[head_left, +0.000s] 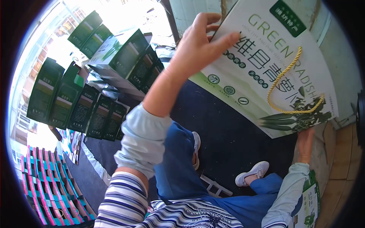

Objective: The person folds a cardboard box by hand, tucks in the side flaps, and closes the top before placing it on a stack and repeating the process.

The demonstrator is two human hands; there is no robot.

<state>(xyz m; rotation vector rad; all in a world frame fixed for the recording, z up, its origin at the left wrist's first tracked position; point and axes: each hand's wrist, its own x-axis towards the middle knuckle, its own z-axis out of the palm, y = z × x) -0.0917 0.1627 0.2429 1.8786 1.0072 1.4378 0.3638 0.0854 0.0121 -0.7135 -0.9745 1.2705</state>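
Note:
A white and green gift box [243, 81] printed "GREEN RADISH", with a yellow rope handle [270, 95] on its face, is held up tilted at the upper right. My left hand [203, 43] grips its left edge, thumb on the printed face and fingers curled round behind. Low on the right, my right hand [305, 142] holds the box at its bottom corner; those fingers are hidden behind the carton. More of the same green printing shows on another box [311, 205] beside my right forearm.
Dark green boxes [78, 100] stand in rows at the left, with more boxes [127, 57] stacked behind them. Pink and teal cartons [51, 186] lie at the lower left. Between my feet is a grey plastic frame [215, 186] on the dark floor. Brown cardboard [342, 155] is at the right.

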